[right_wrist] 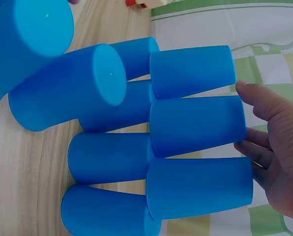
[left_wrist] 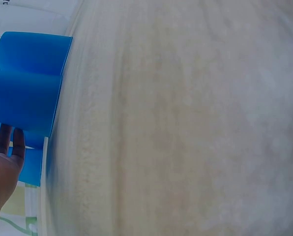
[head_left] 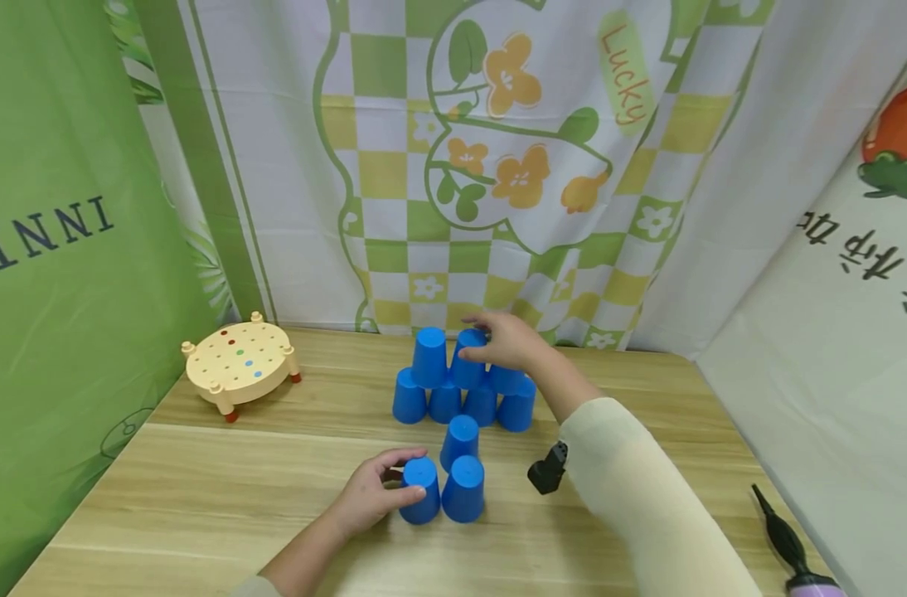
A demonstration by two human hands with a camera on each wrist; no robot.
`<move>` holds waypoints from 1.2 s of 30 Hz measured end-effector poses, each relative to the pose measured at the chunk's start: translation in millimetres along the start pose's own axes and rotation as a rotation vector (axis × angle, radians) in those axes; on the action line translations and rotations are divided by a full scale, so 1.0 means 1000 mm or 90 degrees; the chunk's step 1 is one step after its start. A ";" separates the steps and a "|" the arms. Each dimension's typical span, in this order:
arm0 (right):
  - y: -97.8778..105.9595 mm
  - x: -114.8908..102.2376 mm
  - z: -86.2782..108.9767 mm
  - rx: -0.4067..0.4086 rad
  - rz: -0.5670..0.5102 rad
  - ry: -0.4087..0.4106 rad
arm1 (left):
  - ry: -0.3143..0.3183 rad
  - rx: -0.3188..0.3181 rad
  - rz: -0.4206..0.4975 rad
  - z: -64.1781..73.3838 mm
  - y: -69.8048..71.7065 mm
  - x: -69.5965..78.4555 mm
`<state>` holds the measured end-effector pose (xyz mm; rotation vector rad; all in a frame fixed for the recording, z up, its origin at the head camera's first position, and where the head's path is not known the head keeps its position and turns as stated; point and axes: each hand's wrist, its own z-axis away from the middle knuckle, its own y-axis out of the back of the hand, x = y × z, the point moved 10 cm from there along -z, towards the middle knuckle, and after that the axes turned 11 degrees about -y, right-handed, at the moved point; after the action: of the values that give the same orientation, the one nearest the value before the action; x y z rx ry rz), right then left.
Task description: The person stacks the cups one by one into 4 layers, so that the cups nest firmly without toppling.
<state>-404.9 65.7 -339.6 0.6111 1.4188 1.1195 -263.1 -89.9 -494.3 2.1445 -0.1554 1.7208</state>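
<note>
Several upside-down blue cups (head_left: 410,398) form a bottom row near the back of the table. Three more stand on top of them as a second row. The fingers and thumb of my right hand (head_left: 509,342) span the top end of the middle upper cup (right_wrist: 200,125). Closer to me, my left hand (head_left: 371,493) holds the left front cup (head_left: 421,496) between thumb and fingers, its mouth down at the tabletop. Right beside it is another front cup (head_left: 464,496), with a third loose cup (head_left: 461,439) just behind.
A round cream pegboard stool (head_left: 240,361) with small legs stands at the back left of the wooden table (head_left: 274,464). A small black object (head_left: 548,469) lies by my right sleeve. At the right edge is a black and purple pump (head_left: 785,539). Patterned curtains (head_left: 394,166) hang behind.
</note>
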 end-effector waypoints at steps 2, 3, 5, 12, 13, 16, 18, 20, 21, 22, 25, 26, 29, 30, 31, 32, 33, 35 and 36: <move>0.002 0.000 0.005 0.004 -0.007 0.012 | 0.000 0.000 0.000 0.000 0.000 0.000; 0.004 0.000 0.007 0.007 -0.011 0.018 | 0.001 0.000 0.000 0.000 0.000 0.000; 0.006 0.000 0.014 0.014 -0.018 0.029 | 0.003 -0.001 0.000 0.000 -0.001 0.000; 0.013 0.007 0.035 0.039 -0.083 0.058 | 0.002 -0.003 -0.001 0.000 -0.001 0.000; 0.012 0.009 0.039 0.037 -0.100 0.059 | 0.002 -0.002 -0.003 0.000 -0.001 0.000; 0.009 0.014 0.054 0.031 -0.143 0.062 | 0.002 0.001 -0.007 0.001 -0.001 0.000; 0.005 0.017 0.064 0.027 -0.168 0.072 | 0.002 0.002 -0.009 0.001 -0.001 0.001; -0.001 0.020 0.074 0.026 -0.193 0.079 | 0.002 0.002 -0.009 0.001 -0.001 0.001; -0.004 0.022 0.079 0.025 -0.207 0.081 | 0.002 0.002 -0.009 0.001 -0.001 0.002; -0.008 0.024 0.083 0.024 -0.222 0.084 | 0.003 0.001 -0.008 0.001 -0.001 0.002; -0.021 0.031 0.093 0.022 -0.257 0.088 | 0.008 0.002 -0.006 0.001 -0.001 0.002; -0.027 0.033 0.096 0.023 -0.264 0.087 | 0.010 0.003 -0.006 0.001 0.000 0.002; -0.044 0.041 0.102 0.024 -0.284 0.076 | 0.015 0.005 -0.007 0.001 0.000 0.003; -0.050 0.043 0.104 0.021 -0.292 0.069 | 0.016 0.006 -0.007 0.001 0.000 0.003; -0.057 0.046 0.105 0.017 -0.302 0.061 | 0.016 0.005 -0.006 0.001 0.000 0.003; -0.063 0.048 0.107 0.016 -0.311 0.055 | 0.017 0.005 -0.005 0.001 0.000 0.003; -0.068 0.050 0.109 0.015 -0.320 0.048 | 0.017 0.005 -0.004 0.001 0.000 0.003; -0.080 0.053 0.112 0.012 -0.328 0.045 | 0.016 0.004 -0.001 0.001 -0.001 0.003; -0.085 0.054 0.114 0.010 -0.335 0.042 | 0.015 0.005 0.001 0.001 -0.001 0.003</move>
<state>-286.9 109.7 -424.6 0.1884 1.5283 0.7131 -260.9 -89.3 -492.2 2.1288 -0.1446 1.7501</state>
